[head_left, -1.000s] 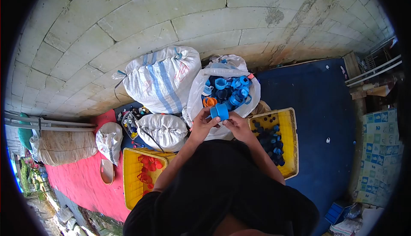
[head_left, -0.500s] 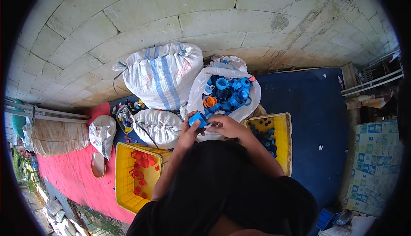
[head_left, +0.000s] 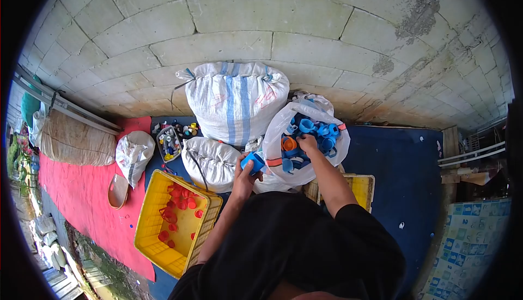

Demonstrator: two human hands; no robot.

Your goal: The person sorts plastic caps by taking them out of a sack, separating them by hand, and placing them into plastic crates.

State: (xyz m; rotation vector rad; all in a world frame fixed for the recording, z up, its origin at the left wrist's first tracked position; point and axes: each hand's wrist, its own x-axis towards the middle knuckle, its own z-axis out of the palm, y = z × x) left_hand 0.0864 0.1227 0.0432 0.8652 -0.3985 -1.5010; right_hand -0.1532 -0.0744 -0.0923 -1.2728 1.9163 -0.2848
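- Lettering in red on the large woven sack (head_left: 231,109), a loose scrawl near broad blue stripes, too faint to read.
- Small blue and pale print on the sheet (head_left: 466,240) at the far right, too tiny for any words to be made out.
- Left hand (head_left: 243,177) clamped on a blue cap (head_left: 252,163), smooth plastic, short and cylindrical, just beside the open white bag (head_left: 300,177).
- Right hand (head_left: 309,143) down in the mouth of that bag, fingers among the loose pieces; whether closed on one, impossible to tell.
- Thin, crumpled plastic for the bag itself, with reddish-orange patches along the rim.
- Inside it, blue pieces (head_left: 306,125) in ring and cup shapes, plus an orange ring (head_left: 289,144) near the right hand.
- Yellow crate (head_left: 148,215) of hard plastic, red caps (head_left: 178,193) scattered over the floor of it.
- Smaller white sack (head_left: 218,164), puckered along the top, a dark cord across the front.
- Wall (head_left: 234,14) of pale, rough blocks with dark joints.
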